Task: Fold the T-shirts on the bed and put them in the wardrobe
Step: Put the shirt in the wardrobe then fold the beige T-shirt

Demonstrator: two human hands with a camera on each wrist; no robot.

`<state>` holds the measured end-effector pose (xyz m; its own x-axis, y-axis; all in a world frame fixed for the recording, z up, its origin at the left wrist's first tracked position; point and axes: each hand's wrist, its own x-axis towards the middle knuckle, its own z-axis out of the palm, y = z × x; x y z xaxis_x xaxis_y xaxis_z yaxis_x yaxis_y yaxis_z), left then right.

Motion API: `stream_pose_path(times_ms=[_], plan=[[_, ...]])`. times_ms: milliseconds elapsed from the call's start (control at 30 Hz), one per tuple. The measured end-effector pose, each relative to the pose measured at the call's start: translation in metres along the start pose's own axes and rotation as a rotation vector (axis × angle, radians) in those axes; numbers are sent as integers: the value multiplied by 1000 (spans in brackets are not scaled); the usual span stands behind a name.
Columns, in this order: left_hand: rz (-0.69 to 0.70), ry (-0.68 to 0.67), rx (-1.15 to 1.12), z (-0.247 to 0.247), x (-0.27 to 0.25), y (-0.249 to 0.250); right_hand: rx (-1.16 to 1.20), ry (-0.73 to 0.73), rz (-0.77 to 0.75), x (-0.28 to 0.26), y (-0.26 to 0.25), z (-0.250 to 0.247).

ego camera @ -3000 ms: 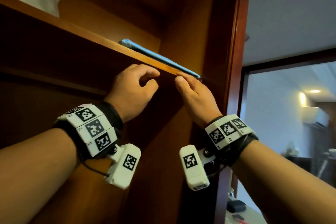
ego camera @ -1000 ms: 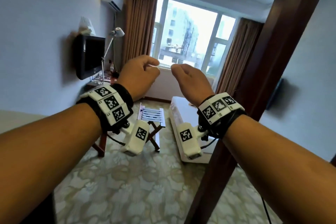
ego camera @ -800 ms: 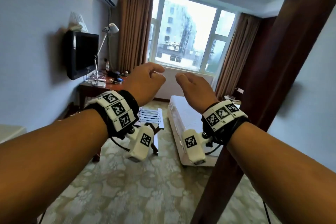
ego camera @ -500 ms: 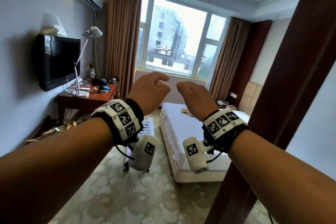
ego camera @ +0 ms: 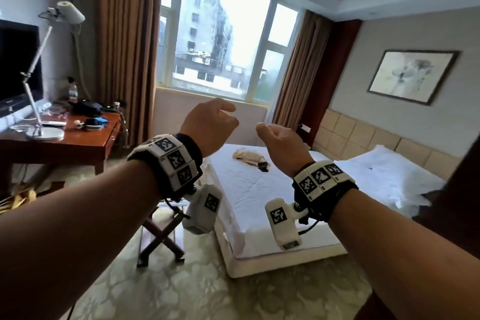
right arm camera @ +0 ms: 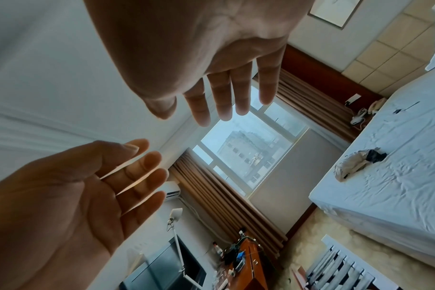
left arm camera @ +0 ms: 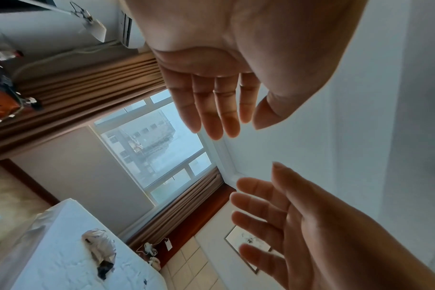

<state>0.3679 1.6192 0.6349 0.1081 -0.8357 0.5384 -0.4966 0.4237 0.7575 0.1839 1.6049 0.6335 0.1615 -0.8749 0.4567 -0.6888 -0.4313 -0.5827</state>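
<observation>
A crumpled beige T-shirt (ego camera: 248,156) with a dark patch lies on the white bed (ego camera: 259,195), towards its far end. It also shows in the left wrist view, T-shirt (left arm camera: 101,247), and in the right wrist view, T-shirt (right arm camera: 355,162). My left hand (ego camera: 210,125) and right hand (ego camera: 280,145) hang in the air side by side, well short of the bed. Both are empty. The wrist views show the left hand (left arm camera: 226,109) and right hand (right arm camera: 196,109) with relaxed, nearly straight fingers. A dark wooden wardrobe panel (ego camera: 459,189) edges the right side.
A wooden desk (ego camera: 78,143) with a lamp (ego camera: 44,135) and clutter stands at the left under a TV (ego camera: 18,67). A folding luggage rack (ego camera: 161,239) sits between desk and bed. Pillows (ego camera: 394,171) lie at the bedhead. Patterned carpet (ego camera: 194,293) stretches ahead.
Three seconds ago both hands were at a wardrobe shelf beside a blue folded shirt. Since then the view has swung round to the room and right toward the bed; the hands stay raised and empty.
</observation>
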Motion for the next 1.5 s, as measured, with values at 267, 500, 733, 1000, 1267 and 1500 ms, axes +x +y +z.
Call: stream_pose_path(times_ms=[267, 500, 733, 1000, 1267, 1500], plan=[[-23, -54, -83, 24, 148, -90, -10, 81, 57, 136, 44, 49], [-44, -119, -90, 92, 231, -180, -26, 60, 159, 219, 128, 91], [-32, -203, -15, 182, 343, -264, -16, 72, 254, 333, 243, 122], [-81, -246, 29, 260, 467, -349, -8, 50, 353, 481, 361, 169], [-124, -291, 19, 314, 584, -450, -45, -10, 418, 596, 435, 237], [-79, -392, 27, 375, 695, -514, -73, 37, 534, 688, 492, 269]])
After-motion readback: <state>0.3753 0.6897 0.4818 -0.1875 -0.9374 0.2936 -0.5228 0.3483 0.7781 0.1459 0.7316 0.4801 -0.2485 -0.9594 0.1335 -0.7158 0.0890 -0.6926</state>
